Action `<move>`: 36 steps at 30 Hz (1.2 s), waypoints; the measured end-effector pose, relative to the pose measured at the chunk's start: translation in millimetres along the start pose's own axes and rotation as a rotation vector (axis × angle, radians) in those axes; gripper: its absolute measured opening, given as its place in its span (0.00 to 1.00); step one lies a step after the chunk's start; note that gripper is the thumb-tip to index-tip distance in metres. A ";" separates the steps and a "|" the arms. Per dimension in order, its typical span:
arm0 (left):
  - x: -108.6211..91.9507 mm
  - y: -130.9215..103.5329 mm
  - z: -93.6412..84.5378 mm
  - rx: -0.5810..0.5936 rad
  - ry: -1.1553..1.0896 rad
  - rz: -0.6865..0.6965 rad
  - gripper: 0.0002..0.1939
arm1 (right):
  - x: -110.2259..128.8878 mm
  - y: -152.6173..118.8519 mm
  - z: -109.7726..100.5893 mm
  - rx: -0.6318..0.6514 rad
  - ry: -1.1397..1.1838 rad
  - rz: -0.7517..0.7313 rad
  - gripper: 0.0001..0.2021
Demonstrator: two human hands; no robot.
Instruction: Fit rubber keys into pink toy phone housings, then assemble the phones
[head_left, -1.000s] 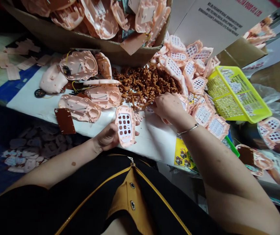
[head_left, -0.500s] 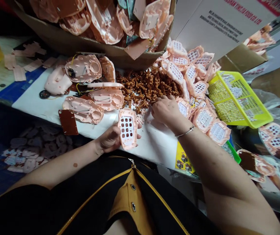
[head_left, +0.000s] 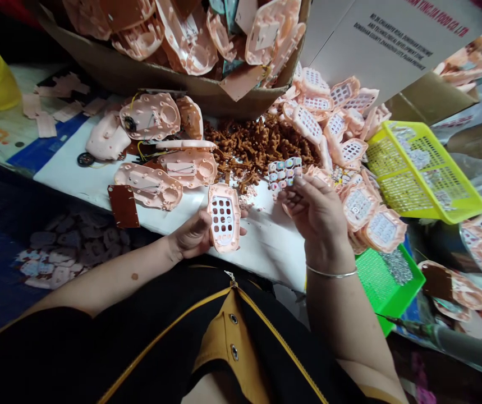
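Observation:
My left hand is closed around a pink plastic shell near the table's front edge. The shell's white inner panel has rows of square holes. Between thumb and fingers, my right hand pinches a small keypad sheet with coloured pictures on its keys. This keypad is held up in front of a heap of small brown plastic parts, to the right of the shell and apart from it. Tiny pale pieces lie between the two hands.
Wired pink half-shells and a brown board lie at left. A cardboard box of shells stands behind. On the right are more pink shells, a yellow basket, a green tray of screws and a screwdriver-like tool.
My right hand has come back from beside the brown parts, turned over and lifted the keypad sheet. My left hand still holds the shell. The view has shifted slightly, showing more of the green tray.

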State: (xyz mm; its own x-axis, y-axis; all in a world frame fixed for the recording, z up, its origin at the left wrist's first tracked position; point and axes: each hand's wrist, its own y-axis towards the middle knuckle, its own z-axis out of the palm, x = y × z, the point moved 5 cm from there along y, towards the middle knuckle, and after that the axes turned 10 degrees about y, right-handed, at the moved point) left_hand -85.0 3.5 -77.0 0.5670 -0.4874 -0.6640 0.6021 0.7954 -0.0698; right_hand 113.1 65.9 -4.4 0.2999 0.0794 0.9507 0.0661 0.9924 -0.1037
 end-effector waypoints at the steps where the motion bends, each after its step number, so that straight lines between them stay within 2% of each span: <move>1: 0.1 0.2 0.0 -0.002 0.011 0.006 0.44 | -8.1 -7.6 0.1 -0.011 0.033 0.038 0.15; 5: 1.3 1.0 -1.9 -0.025 0.026 0.019 0.43 | -26.6 -26.3 5.0 -0.022 0.114 0.100 0.16; 11: 2.0 1.7 -2.4 -0.002 -0.030 0.034 0.44 | -34.3 -37.7 9.6 0.028 0.152 0.143 0.16; 17: 0.5 2.5 -0.2 -0.043 -0.037 0.039 0.48 | -40.1 -46.8 3.0 -0.020 0.126 0.120 0.15; 23: -0.4 0.5 3.7 0.000 0.087 0.037 0.48 | -37.7 -51.0 -4.2 -0.074 -0.059 0.024 0.11; 26: 2.5 0.0 3.2 -0.003 0.169 0.007 0.45 | -34.0 -52.6 -3.0 -0.026 -0.166 0.023 0.10; 29: 4.7 1.2 3.7 -0.007 0.197 -0.007 0.42 | -32.5 -53.2 0.9 0.055 -0.302 0.098 0.10; 31: 6.9 2.4 6.4 0.033 0.207 -0.045 0.43 | -33.1 -53.2 5.8 0.115 -0.360 0.151 0.10; 33: 8.3 3.1 8.2 0.069 0.208 -0.084 0.44 | -32.9 -52.3 11.0 0.122 -0.324 0.132 0.13; 36: 5.2 3.2 3.9 0.016 0.120 -0.054 0.44 | -35.4 -51.8 14.9 0.044 -0.155 0.010 0.17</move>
State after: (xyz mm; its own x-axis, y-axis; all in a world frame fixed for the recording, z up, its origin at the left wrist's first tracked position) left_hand -77.9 2.2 -77.8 0.4629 -0.4821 -0.7438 0.6394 0.7628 -0.0965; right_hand 84.9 13.1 -28.3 0.1496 0.0995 0.9837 0.0211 0.9944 -0.1038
